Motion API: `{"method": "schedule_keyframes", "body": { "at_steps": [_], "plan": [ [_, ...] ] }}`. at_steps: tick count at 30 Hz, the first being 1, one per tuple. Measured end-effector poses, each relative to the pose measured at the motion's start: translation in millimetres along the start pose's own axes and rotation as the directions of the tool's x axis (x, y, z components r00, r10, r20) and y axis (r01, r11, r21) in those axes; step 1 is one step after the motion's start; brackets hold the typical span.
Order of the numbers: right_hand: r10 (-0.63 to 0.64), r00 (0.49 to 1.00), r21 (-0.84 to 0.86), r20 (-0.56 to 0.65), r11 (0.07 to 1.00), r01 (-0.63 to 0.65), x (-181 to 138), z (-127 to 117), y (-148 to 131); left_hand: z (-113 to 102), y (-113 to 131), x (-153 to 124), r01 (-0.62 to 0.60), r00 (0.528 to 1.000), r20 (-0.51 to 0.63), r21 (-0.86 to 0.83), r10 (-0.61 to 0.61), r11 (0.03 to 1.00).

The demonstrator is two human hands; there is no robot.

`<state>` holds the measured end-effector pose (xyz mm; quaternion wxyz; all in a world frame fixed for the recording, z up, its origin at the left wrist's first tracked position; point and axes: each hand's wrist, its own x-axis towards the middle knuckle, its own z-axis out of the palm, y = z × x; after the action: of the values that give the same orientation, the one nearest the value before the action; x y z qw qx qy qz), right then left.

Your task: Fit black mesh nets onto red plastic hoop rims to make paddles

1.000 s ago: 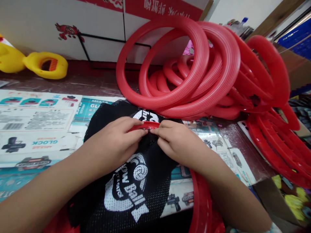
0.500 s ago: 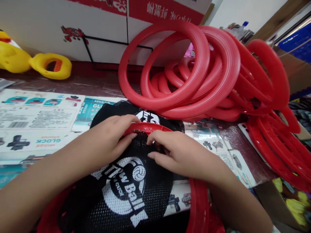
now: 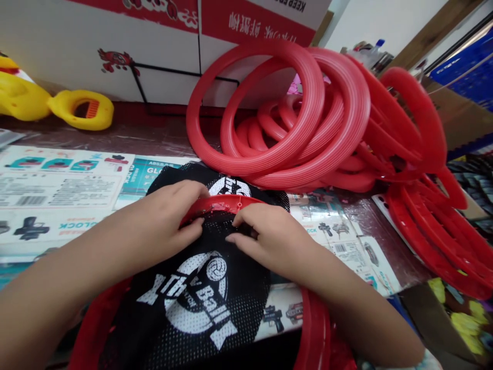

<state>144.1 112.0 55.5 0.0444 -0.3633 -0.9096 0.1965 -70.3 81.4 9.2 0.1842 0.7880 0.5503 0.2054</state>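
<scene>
A red plastic ring frame [image 3: 227,204] lies in front of me, its hollow inner side facing up. Black mesh netting [image 3: 246,303] with a white printed ball logo lies across the ring and past its far rim. My left hand [image 3: 175,213] is closed around the far rim, fingers behind and thumb in front. Just right of it, my right hand [image 3: 265,231] has curled fingers, with thumb and forefinger close together pinching the netting by the rim. The lower fingers of the right hand are hidden. The ring's right side [image 3: 316,329] shows below my right forearm.
Several ribbed red rings [image 3: 254,164] are heaped behind the netting, with more red frames [image 3: 435,226] at right. Yellow plastic duck-shaped pieces [image 3: 82,110] lie far left. A white and red carton [image 3: 165,46] stands behind. Printed card sheets [image 3: 65,180] cover the table.
My left hand has slid a little left along the rim, baring more of it between my hands. The netting's near part has shifted and its logo is turned slightly. My right hand has moved slightly left.
</scene>
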Motion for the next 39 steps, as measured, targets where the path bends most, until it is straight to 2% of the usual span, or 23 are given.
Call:
{"method": "schedule_keyframes", "body": {
  "at_steps": [4, 8, 15, 20, 30, 39],
  "plan": [
    [-0.098, 0.995, 0.014, -0.01, 0.995, 0.099, 1, -1, 5, 6, 8, 6, -0.192, 0.978, -0.102, -0.077, 0.184, 0.978],
    [-0.119, 0.992, 0.003, -0.053, 0.993, 0.119, 1, -3, 9, 12, 12, 10, -0.237, 0.968, -0.121, -0.141, 0.221, 0.961],
    [-0.103, 0.988, 0.008, -0.112, 0.994, 0.105, 3, -6, 15, 17, 12, 9, -0.3, 0.94, -0.172, -0.007, 0.294, 0.954],
    [-0.068, 0.989, -0.002, -0.129, 0.998, 0.068, 5, -4, 18, 19, 14, 9, -0.359, 0.898, -0.228, 0.111, 0.375, 0.927],
    [-0.069, 0.99, -0.054, -0.124, 0.997, 0.062, 7, -1, 18, 22, 12, 10, -0.38, 0.883, -0.239, 0.141, 0.404, 0.914],
    [-0.109, 0.993, -0.184, -0.034, 0.978, 0.1, 5, 1, 18, 26, 11, 8, -0.361, 0.893, -0.203, 0.21, 0.401, 0.909]
  ]
}}
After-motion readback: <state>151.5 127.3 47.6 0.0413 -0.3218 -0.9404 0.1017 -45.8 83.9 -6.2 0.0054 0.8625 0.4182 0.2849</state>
